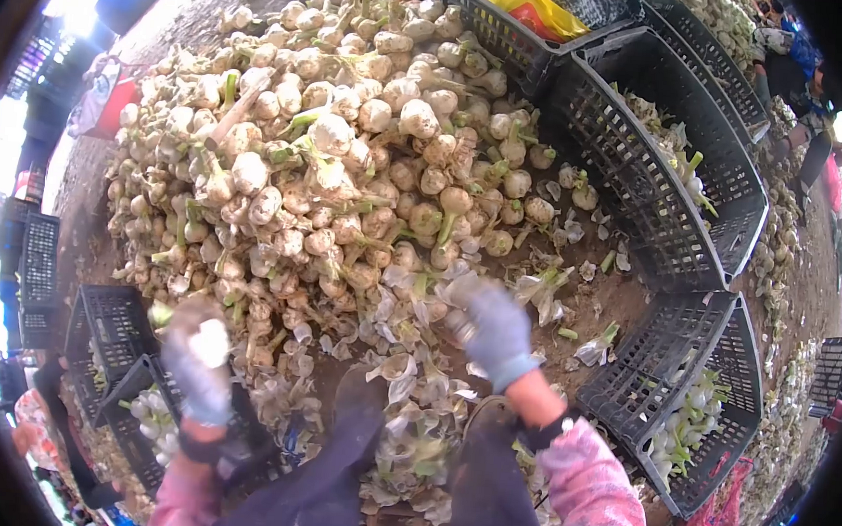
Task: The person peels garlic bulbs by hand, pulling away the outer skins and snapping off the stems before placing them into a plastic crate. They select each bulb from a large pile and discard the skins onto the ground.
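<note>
A large heap of garlic bulbs (332, 137) with short cut stems lies on the ground in front of me. My left hand (198, 365), in a pale grey glove, is at the heap's lower left, its fingers closed around a clean white garlic bulb (211, 343). My right hand (489, 330), gloved alike, is over the heap's lower right edge beside loose papery skins. Motion smears its fingers, so whether it holds anything is unclear. Peeled skins (404, 378) are strewn between my shoes and around my legs.
Black plastic crates (653, 181) stand to the right; a nearer crate (665, 374) holds clean bulbs with green stems. At lower left, another crate (147, 410) holds white bulbs. A yellow bag (538, 10) lies in a crate at the back. Another person (803, 84) is at upper right.
</note>
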`<state>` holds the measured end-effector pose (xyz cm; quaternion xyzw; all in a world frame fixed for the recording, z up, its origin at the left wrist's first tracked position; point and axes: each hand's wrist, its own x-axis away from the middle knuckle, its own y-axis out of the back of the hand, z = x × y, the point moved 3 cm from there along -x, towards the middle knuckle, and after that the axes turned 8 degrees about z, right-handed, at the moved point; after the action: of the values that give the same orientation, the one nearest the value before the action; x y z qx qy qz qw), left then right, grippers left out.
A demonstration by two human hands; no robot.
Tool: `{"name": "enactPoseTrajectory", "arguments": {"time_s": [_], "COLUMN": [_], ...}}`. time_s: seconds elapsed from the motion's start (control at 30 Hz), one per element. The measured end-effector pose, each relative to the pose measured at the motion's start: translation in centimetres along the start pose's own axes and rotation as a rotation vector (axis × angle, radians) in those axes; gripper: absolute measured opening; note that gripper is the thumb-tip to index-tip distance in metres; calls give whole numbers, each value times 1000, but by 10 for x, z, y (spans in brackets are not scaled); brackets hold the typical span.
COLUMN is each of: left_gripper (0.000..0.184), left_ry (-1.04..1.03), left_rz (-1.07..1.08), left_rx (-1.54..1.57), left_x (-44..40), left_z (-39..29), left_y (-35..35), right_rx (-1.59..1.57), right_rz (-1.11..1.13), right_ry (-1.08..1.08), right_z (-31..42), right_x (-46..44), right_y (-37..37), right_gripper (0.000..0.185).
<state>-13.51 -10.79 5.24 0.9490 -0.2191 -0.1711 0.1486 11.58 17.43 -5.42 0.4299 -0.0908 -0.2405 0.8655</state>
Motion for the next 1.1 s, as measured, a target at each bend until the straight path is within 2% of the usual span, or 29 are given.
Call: {"name": "enactPoseTrajectory", "arguments": {"time_s": [0.03, 0.07, 0.1, 0.13, 0.17, 0.23, 0.27, 0.3, 0.33, 0.37, 0.4, 0.43, 0.47, 0.5, 0.53, 0.57, 0.6, 0.67, 0.7, 0.77, 0.8, 0.87, 0.9, 1.0, 1.1], "left_gripper": [20, 23, 24, 28, 33, 35, 36, 38, 38, 38, 37, 44, 68, 83, 86, 89, 66, 59, 61, 64, 64, 63, 63, 64, 67], "left_ry": [5, 239, 357, 336, 365, 235, 173, 172, 279, 332, 357, 473, 381, 362, 230, 97, 164, 560, 348, -67, -115, -210, -259, -225, -96], "left_rz": [-20, -123, -327, -207, -108, -163, -190, -95, 112, 345, 536, 744, 870, 1013, 1086, 1151, 1212, 1092, 1031, 880, 861, 828, 804, 753, 804], "left_rx": [-467, -231, -254, -900, -1468, -1182, -1034, -811, -516, -389, -166, 22, 202, 164, 172, 189, 335, 614, 452, 129, 76, -24, -29, -18, 34], "left_x": [12, 16, 25, 36, 37, 33, 30, 23, 14, 9, 13, 14, 22, 23, 29, 37, 40, 48, 44, 39, 40, 44, 45, 50, 48], "left_z": [7, -7, 17, 31, 26, 2, -8, -11, -25, -29, -20, -33, -29, -36, -34, -32, -41, -49, -54, -64, -67, -74, -76, -69, -62], "left_y": [53, 88, 145, 207, 226, 194, 166, 132, 85, 43, -1, -50, -89, -123, -148, -173, -187, -191, -188, -182, -181, -183, -185, -187, -185], "right_rx": [129, 258, 259, 260, 246, 222, 87, -46, -176, -380, -653, -876, -1002, -1149, -1341, -1311, -1280, -1635, -1814, -1948, -2014, -1799, -1844, -1905, -1857], "right_rz": [-8, -16, -33, -48, 6, 113, 44, -22, -84, -159, -129, -47, -32, -7, -23, 11, 45, 9, -10, -19, -26, -33, -57, -71, -82], "right_ry": [-192, -384, -431, -478, -470, -450, -407, -358, -305, -378, -311, -484, -407, -306, -355, -325, -292, -343, -373, -390, -397, -493, -504, -537, -558], "right_z": [-18, -34, -47, -62, -81, -113, -112, -106, -100, -91, -59, -32, -20, -8, 9, 24, 35, 48, 53, 64, 68, 70, 69, 68, 69], "right_x": [-9, -17, -27, -35, -41, -47, -43, -35, -26, -15, -8, 4, 19, 30, 38, 41, 41, 39, 39, 38, 37, 40, 39, 43, 43], "right_y": [4, 9, 9, 6, -5, -23, -17, -10, -4, -8, 9, 23, 23, 19, 20, 24, 28, 28, 25, 21, 19, 17, 15, 15, 15], "right_gripper": [33, 35, 38, 41, 42, 42, 40, 39, 38, 35, 35, 35, 37, 32, 26, 26, 27, 33, 37, 41, 43, 36, 33, 31, 30]}}
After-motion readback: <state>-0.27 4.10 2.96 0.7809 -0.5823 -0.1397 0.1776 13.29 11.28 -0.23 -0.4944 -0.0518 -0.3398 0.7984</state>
